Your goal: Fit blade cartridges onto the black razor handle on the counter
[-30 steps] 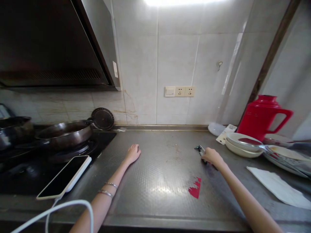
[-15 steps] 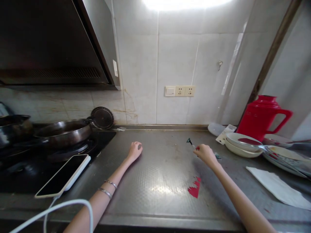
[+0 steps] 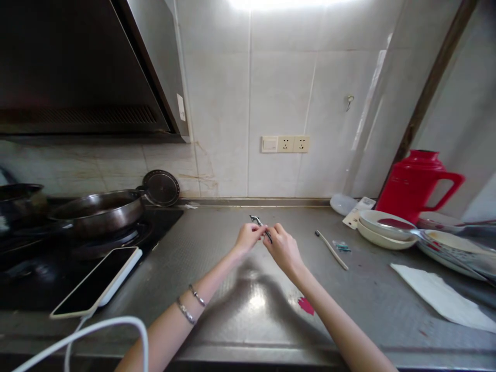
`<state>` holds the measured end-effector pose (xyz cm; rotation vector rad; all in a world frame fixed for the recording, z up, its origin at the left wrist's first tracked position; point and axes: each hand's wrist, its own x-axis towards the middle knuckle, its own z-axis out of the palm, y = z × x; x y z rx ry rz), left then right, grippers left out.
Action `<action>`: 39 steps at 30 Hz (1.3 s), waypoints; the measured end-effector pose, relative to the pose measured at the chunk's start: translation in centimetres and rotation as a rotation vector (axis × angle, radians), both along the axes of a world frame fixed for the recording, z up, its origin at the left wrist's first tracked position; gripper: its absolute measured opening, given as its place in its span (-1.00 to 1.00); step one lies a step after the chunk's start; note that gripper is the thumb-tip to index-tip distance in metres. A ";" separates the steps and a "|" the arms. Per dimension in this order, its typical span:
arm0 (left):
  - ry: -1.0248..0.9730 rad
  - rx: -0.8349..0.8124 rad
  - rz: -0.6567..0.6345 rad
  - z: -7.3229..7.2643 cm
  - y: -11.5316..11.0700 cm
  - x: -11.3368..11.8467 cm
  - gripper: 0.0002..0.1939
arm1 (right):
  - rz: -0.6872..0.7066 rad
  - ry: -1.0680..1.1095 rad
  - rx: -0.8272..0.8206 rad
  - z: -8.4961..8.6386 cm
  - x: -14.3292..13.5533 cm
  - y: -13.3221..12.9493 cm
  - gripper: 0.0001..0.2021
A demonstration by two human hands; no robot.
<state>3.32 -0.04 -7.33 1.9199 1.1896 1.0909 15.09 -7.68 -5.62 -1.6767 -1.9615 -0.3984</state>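
Bright glare above, soft shadows below.

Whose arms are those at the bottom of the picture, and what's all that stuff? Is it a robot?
No robot here: these are a person's bare left hand and right hand. One camera, worn on the head, looks forward and down, so the arms rise from the bottom edge. Both hands hold what looks like a razor. On the metal counter lie a toothbrush, a small packet and a red scrap. A red flask stands farther right.
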 end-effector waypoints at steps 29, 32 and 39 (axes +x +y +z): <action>0.705 -0.101 0.136 -1.6 6.3 -6.6 -0.84 | -0.272 0.009 -0.302 -2.7 14.5 1.0 -0.75; 0.747 -0.095 0.144 -1.7 6.6 -6.6 -0.88 | -0.318 0.032 -0.332 -4.2 17.9 1.0 -0.74; 0.779 -0.091 0.196 -1.9 5.7 -5.8 -0.82 | -0.329 0.081 -0.375 -5.9 20.6 0.9 -0.71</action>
